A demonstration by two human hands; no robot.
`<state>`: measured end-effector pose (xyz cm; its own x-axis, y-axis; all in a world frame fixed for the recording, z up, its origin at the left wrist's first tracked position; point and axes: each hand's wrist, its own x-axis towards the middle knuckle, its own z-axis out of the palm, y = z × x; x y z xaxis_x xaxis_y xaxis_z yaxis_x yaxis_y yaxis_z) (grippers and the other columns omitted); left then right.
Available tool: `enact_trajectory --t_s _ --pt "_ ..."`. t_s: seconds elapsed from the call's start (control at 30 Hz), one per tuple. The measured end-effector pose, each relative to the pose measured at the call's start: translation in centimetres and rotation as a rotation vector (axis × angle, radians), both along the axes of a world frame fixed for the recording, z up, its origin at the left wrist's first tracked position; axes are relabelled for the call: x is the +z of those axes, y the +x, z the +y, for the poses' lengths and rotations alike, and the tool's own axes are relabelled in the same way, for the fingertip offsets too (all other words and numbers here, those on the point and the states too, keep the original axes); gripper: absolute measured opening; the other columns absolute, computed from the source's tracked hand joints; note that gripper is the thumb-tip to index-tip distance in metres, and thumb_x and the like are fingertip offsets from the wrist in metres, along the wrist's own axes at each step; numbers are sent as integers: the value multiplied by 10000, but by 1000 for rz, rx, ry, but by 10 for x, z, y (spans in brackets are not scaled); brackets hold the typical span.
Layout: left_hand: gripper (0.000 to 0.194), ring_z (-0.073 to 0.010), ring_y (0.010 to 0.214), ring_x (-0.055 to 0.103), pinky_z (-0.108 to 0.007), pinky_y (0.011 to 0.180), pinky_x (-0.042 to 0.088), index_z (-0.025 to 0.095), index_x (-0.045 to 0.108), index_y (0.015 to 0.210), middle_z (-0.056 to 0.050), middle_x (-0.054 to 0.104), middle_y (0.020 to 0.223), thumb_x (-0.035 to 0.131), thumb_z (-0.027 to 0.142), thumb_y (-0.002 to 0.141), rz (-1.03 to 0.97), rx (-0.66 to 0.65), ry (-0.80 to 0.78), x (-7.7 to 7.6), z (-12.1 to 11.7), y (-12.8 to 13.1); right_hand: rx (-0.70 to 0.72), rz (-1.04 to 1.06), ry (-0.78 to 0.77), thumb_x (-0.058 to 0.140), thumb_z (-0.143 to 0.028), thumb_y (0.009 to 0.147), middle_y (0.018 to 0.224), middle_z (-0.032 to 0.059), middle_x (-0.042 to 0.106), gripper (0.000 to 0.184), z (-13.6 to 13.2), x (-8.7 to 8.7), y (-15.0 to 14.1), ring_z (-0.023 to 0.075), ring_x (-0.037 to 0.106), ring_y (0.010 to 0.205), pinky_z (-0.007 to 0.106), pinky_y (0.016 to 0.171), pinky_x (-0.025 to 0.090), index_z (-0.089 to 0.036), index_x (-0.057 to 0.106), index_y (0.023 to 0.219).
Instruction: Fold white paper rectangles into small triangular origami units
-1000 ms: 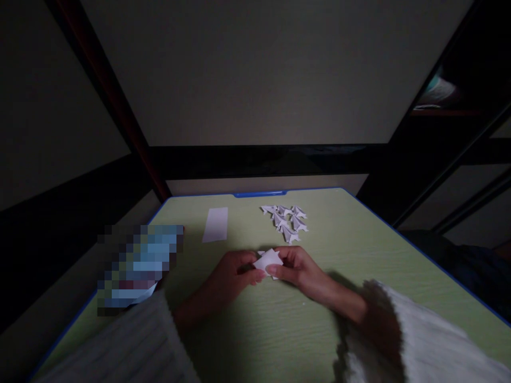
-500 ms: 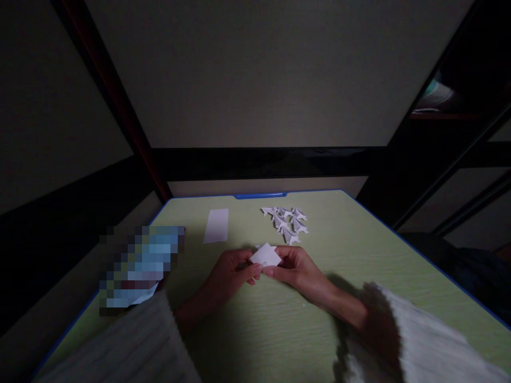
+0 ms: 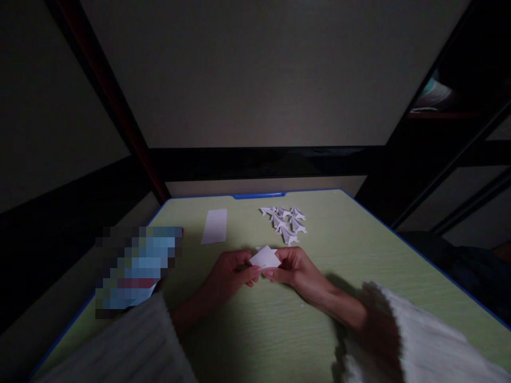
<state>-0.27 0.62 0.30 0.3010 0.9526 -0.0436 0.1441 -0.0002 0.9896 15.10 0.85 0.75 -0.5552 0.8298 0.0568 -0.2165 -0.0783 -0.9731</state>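
Note:
A small folded white paper [image 3: 265,257] is held between my two hands, just above the table. Its left side is pinched by my left hand [image 3: 235,270], with the thumb on the near edge. My right hand [image 3: 300,269] pinches the right side, and both thumbs come close together at the bottom corner. The fingertips behind the paper are partly hidden. Beyond my hands lies a cluster of several folded paper figures [image 3: 285,223], with pointed ends and pleated bodies.
A flat white sheet [image 3: 214,226] rests on the green table [image 3: 255,330], left of the paper figures. A blurred-out bluish object [image 3: 139,271] lies at the table's left edge. Behind the table's blue rim stands a panelled wall [image 3: 263,80].
The folded paper tilts slightly, its front face looking flatter than before. Both hands keep their pinch at nearly the same place. The whole view has shifted a little.

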Motion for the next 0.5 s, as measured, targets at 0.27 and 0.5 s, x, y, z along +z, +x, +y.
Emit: enact_trajectory --t_s 0.27,0.5 --pt "134 -67 410 436 -187 437 340 114 543 526 35 495 423 571 238 570 -7 -57 -50 4 -1 -1 -192 78 -50 720 -138 487 638 -57 543 440 3 -6 -1 73 518 555 179 506 385 -188 481 853" --pt "81 -79 456 470 -185 457 346 119 545 591 26 536 493 578 191 578 7 58 -18 0 -3 4 -267 17 -55 732 -197 472 518 -67 499 320 1 -9 -3 61 464 463 188 462 347 -147 506 694"
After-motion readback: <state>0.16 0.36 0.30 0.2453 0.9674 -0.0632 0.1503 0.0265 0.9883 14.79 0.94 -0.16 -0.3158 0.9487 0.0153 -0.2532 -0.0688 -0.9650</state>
